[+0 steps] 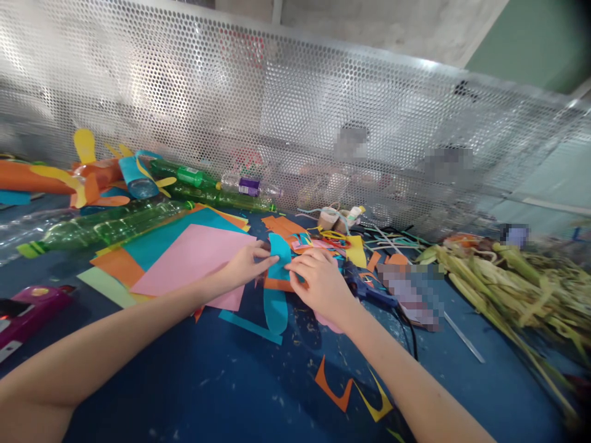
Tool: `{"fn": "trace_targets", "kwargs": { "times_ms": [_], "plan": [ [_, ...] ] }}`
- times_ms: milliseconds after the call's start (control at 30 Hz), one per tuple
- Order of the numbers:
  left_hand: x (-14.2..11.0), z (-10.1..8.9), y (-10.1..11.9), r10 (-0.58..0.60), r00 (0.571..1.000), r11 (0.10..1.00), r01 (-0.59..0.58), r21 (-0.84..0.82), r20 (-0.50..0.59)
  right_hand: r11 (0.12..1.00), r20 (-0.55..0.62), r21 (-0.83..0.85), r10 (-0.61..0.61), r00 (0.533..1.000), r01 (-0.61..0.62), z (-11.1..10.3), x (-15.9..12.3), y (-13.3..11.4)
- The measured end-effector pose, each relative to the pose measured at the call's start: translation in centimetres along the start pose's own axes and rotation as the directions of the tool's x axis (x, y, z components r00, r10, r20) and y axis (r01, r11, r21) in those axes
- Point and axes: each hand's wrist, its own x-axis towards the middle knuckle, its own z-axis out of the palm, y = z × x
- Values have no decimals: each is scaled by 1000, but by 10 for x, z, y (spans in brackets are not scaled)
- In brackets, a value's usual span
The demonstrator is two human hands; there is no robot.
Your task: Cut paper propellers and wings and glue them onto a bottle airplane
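**Both our hands meet at a blue paper on the table**

The blue paper (279, 269) is near the middle of the view, round-topped, raised between our left hand (244, 263) and our right hand (319, 280). The left thumb and forefinger are clamped on its left edge. The right fingertips reach its right edge with the thumb lower down; we cannot tell whether they grip it. An orange band (277, 284) crosses just under, and a rounded blue end (276, 312) shows below that; we cannot tell if it belongs to the same piece.

Nearer us on the dark blue table (194, 381) lie a straight blue strip (252, 327), then an orange scrap (336, 395) and a yellow scrap (376, 404), both curved. Beside the left hand, a pink sheet (184, 261) tops a fan of coloured sheets. A blue glue gun (377, 295) lies just right of our right hand, with husks (512, 280) heaped well beyond it. At far left we have a magenta tool (32, 311); behind it, a green bottle (108, 226) lies on its side. A perforated screen (194, 80) stands along the back.
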Motion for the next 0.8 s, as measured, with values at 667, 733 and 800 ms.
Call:
{"fn": "trace_targets", "kwargs": {
  "times_ms": [667,733,800],
  "plan": [
    [4,-9,-1,36,992,999,-33,-23,121,995,79,39,86,993,-89,-12,1,8],
    [5,-10,-6,58,985,998,-51,-47,160,995,102,33,89,991,-93,-14,1,10],
    [6,-10,-11,69,981,996,-57,-75,179,996,128,25,77,989,-81,-16,0,13]
  ]
}}
